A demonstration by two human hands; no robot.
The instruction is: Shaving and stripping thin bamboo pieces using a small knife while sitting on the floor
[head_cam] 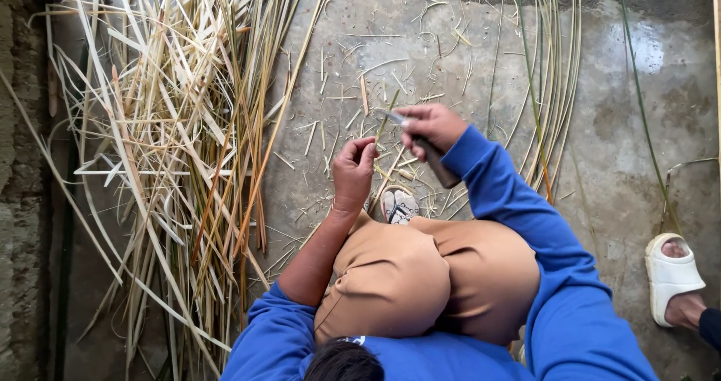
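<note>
At frame centre, the right hand (434, 126) grips a knife (420, 147), fingers clenched round its handle; the left hand (354, 172) pinches a thin bamboo strip (387, 111) beside it, above the concrete floor (623, 126).

A heap of split cane strips (173, 148) lies on the floor (623, 126) at the left, reaching from near to far. A thinner bundle of long strips (552, 73) lies far right. Between them, above the bent knees (420, 276), are the hands: left hand (354, 172) beside right hand (432, 126), which holds a knife (420, 147). Another person's sandalled foot (672, 276) stands near right.
</note>
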